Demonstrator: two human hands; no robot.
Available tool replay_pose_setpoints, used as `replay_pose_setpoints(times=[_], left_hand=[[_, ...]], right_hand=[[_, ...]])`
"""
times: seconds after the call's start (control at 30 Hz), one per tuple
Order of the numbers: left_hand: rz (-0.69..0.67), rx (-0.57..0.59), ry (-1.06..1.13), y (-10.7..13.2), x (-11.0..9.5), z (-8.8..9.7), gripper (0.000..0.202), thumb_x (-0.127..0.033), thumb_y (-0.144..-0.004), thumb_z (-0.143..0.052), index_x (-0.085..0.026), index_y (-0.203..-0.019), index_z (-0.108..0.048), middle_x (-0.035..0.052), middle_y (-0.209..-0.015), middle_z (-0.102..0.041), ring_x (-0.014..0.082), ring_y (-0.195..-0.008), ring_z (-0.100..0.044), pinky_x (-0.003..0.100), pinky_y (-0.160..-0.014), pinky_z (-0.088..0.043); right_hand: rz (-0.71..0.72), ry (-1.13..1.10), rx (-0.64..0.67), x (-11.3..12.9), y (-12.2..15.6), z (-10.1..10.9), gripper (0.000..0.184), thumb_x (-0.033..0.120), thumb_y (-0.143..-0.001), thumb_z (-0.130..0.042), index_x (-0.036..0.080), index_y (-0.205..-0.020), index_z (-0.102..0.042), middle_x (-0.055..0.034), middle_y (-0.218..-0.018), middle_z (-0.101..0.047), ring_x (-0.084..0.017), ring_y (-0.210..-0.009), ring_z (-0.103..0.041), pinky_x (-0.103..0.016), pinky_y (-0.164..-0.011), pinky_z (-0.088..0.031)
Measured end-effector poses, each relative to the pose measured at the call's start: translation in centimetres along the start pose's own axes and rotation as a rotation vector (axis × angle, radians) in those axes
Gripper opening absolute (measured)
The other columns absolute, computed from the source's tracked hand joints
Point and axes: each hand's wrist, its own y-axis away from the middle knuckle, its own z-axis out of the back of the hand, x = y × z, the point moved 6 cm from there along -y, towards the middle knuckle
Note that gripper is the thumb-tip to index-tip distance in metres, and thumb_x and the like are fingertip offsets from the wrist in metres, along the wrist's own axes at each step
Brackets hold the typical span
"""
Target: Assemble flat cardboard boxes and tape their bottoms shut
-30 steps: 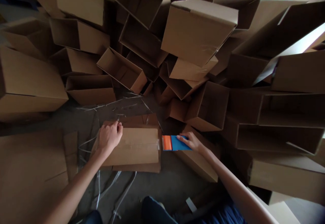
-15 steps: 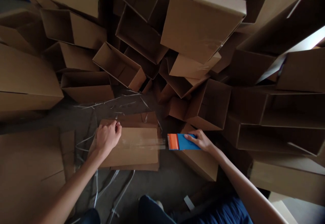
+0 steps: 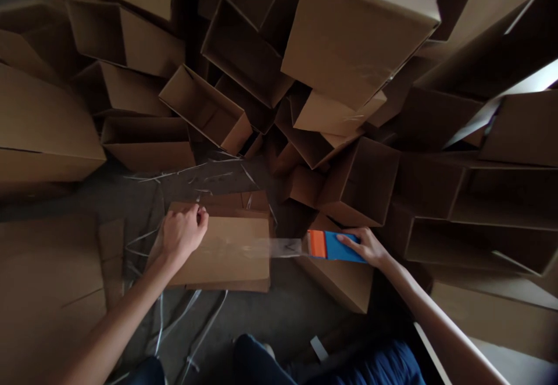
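Brown cardboard boxes (image 3: 360, 181), many open and tilted, crowd the dim room ahead of me and along my right; light shows at the upper right. Before me on the dark grey floor (image 3: 253, 308) lies a low stack of cardboard (image 3: 238, 266), with pale strips (image 3: 192, 364) straggling around it and a broad flat sheet (image 3: 47, 274) to its left. The fingers of my left hand (image 3: 185, 231) are curled in on the stack's left end; I cannot tell whether they pinch anything. My right hand's (image 3: 366, 248) fingers grip a blue-and-orange tape dispenser (image 3: 337, 246) beyond the right edge, clear tape (image 3: 285, 248) stretching from it to the top piece.
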Motion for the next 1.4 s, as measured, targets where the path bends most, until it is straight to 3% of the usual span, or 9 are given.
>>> replay_pose_setpoints(times=[0.13,0.3,0.57,0.97,1.17,1.4], left_hand=[[0.008,0.004,-0.004,-0.3,-0.2,0.0,0.047,-0.036,-0.093,-0.028,-0.015,-0.088,-0.069,0.0141,-0.082,-0.076,0.0272,-0.074,-0.07,0.037,-0.074,-0.042],[0.007,-0.006,0.012,-0.1,0.0,-0.1,0.046,-0.035,-0.094,-0.028,-0.016,-0.086,-0.069,0.0138,-0.083,-0.076,0.0275,-0.077,-0.07,0.037,-0.075,-0.042],[0.005,-0.011,0.007,-0.2,0.2,-0.2,0.046,-0.036,-0.094,-0.028,-0.016,-0.086,-0.069,0.0129,-0.082,-0.076,0.0268,-0.074,-0.069,0.036,-0.074,-0.042],[-0.002,-0.001,0.017,-0.1,0.1,-0.2,0.046,-0.036,-0.094,-0.029,-0.017,-0.083,-0.069,0.0122,-0.077,-0.076,0.0274,-0.072,-0.07,0.037,-0.072,-0.042],[0.005,0.0,0.014,0.1,0.0,0.0,0.046,-0.036,-0.094,-0.028,-0.017,-0.086,-0.069,0.0122,-0.082,-0.076,0.0269,-0.074,-0.07,0.036,-0.074,-0.042],[0.008,-0.004,-0.01,0.3,0.1,-0.5,0.047,-0.038,-0.094,-0.028,-0.018,-0.086,-0.069,0.0123,-0.079,-0.076,0.0274,-0.074,-0.069,0.037,-0.075,-0.041]], right_hand=[[0.013,0.031,0.013,-0.6,-0.1,0.4,0.059,0.068,-0.085,-0.047,0.016,-0.059,-0.056,-0.0002,-0.057,-0.05,-0.013,-0.055,-0.044,-0.025,-0.053,-0.032],[0.03,0.091,0.07,-0.7,-0.9,-0.5,0.052,0.063,-0.083,-0.053,0.016,-0.061,-0.057,0.0014,-0.055,-0.05,-0.012,-0.054,-0.044,-0.024,-0.052,-0.031],[0.036,0.171,0.083,-0.6,-0.6,-1.0,0.056,0.065,-0.085,-0.05,0.015,-0.063,-0.06,0.0013,-0.054,-0.051,-0.011,-0.051,-0.044,-0.025,-0.052,-0.03],[0.036,0.353,0.08,1.9,-0.7,-0.7,0.061,0.073,-0.082,-0.048,0.018,-0.068,-0.068,-0.0041,-0.059,-0.064,-0.015,-0.055,-0.057,-0.026,-0.055,-0.035],[-0.052,0.515,0.093,3.9,-0.8,-2.5,0.061,0.072,-0.087,-0.043,0.02,-0.069,-0.07,-0.0078,-0.065,-0.07,-0.022,-0.065,-0.067,-0.027,-0.057,-0.037],[-0.123,0.594,0.151,6.9,-1.8,-7.0,0.061,0.071,-0.087,-0.046,0.017,-0.081,-0.074,-0.0138,-0.08,-0.075,-0.026,-0.076,-0.071,-0.028,-0.06,-0.041]])
